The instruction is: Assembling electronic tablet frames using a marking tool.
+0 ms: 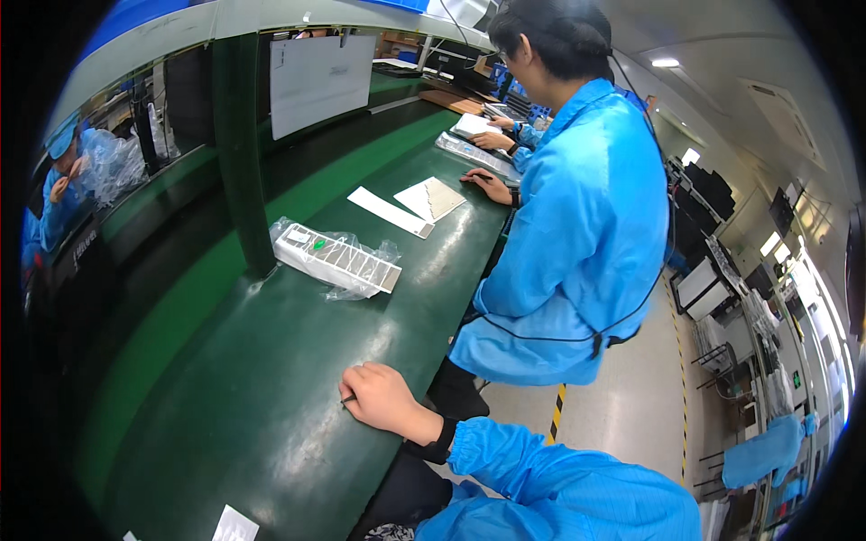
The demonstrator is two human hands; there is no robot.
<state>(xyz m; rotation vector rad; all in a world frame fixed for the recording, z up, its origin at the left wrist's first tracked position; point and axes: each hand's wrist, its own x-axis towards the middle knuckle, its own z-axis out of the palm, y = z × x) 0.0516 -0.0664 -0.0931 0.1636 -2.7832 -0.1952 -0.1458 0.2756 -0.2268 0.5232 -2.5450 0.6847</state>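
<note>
My right hand (pixel 388 401) rests on the green tabletop (pixel 307 361), its fingers closed round a short dark pen (pixel 349 399), most of which the fingers hide. A dark band circles the wrist below the blue sleeve. My left hand is out of view. Farther along the table lies a long white pack of strips (pixel 338 257), partly in clear plastic wrap and bearing a small green mark. Beyond it are a narrow white strip (pixel 391 212) and a pale, jagged-edged sheet (pixel 431 199). White paper (pixel 236 525) shows at the lower edge.
A co-worker in a blue smock (pixel 582 234) sits along the same bench, one hand (pixel 488 186) holding a pen. Other hands show farther along. A dark green post (pixel 239 153) rises from the table beside the wrapped pack. Another person (pixel 63 185) appears across the bench.
</note>
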